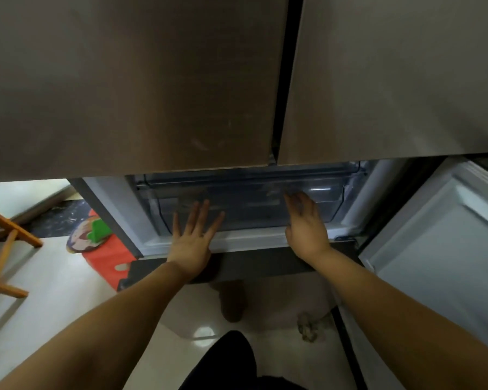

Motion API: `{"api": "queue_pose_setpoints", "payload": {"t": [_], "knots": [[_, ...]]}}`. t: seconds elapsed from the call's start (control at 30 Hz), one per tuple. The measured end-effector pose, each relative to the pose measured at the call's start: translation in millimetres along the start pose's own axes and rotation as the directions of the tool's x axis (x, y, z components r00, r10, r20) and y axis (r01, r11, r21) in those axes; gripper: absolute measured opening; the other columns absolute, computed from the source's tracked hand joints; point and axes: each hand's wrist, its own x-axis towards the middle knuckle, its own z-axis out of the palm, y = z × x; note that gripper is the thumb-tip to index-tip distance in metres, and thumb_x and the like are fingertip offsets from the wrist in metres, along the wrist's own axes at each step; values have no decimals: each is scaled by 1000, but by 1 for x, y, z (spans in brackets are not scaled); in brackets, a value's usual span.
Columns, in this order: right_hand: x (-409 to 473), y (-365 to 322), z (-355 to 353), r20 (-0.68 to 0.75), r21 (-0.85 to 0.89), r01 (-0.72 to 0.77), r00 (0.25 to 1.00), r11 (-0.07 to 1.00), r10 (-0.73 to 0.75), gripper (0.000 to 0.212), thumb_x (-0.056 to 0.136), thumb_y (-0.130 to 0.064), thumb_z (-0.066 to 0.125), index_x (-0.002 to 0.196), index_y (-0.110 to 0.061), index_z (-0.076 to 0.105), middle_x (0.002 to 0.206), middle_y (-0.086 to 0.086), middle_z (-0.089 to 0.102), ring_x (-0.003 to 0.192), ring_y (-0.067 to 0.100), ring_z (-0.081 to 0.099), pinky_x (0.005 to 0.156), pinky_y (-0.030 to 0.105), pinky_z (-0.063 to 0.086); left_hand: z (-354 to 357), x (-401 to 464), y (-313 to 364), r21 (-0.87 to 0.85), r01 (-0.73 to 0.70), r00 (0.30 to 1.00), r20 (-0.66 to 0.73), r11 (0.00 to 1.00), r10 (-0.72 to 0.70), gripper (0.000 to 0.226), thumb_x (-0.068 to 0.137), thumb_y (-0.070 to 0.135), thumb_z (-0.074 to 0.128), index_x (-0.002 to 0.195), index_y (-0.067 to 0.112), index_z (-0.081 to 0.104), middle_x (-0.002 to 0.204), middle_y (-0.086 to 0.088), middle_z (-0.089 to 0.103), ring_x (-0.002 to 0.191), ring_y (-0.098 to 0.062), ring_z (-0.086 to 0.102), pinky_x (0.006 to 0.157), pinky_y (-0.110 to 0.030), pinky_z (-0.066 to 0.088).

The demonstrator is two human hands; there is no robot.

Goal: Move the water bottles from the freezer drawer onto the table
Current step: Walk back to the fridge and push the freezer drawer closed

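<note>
A: Where are the water bottles?

B: None can be made out. They would be inside the clear plastic freezer drawer (251,198), which sits low in the open lower compartment, under the two closed brown-grey upper fridge doors (135,80). Its front wall is frosted and dim, so I cannot tell what lies within.

A: How does the drawer lie from the hands?

B: Straight ahead and slightly below. Its long axis runs left to right across the view, so a pull would come directly toward the person. Both hands are about equally near, one to each half of the front.

A: And the hands themselves?

B: The left hand (193,235) is flat, fingers straight and spread, its fingertips against the drawer's lower left front; it holds nothing. The right hand (306,220) reaches the right half, fingers together and bent slightly toward the front wall; whether they hook an edge I cannot tell, but nothing is plainly gripped.

A: What else is around?

B: The white-lined lower door (440,249) swung open at right, a wooden stool (9,243) at left, and a red and green floor mat (96,240) beside the fridge's base.
</note>
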Motion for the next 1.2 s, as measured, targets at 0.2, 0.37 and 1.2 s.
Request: {"api": "queue_pose_setpoints", "payload": {"t": [0.2,0.37,1.2], "knots": [[-17,9,-9,148,-71,27,989,997,-17,76,84,-7,59,151,-20,26,159,10,16,146,31,18,117,45,26,-8,-4,15,-35,28,1000,4,999,-28,85,95,29,46,148,30,-21,146,-10,-44,135,-30,-42,110,-63,-18],[-75,12,-58,129,6,-177,976,984,175,64,94,-16,49,152,-21,21,160,9,9,146,30,14,119,40,21,-32,-17,85,-84,-154,983,-115,984,144,83,91,26,51,153,25,-4,159,-11,-18,144,-26,-24,112,-64,-11],[-421,89,-362,-83,-363,-773,583,521,808,32,103,-24,20,114,-14,49,117,10,60,96,27,57,73,33,41,-198,-170,441,-131,-842,497,-564,523,659,63,91,50,11,124,20,56,125,3,57,124,-16,47,116,-38,13]]}}
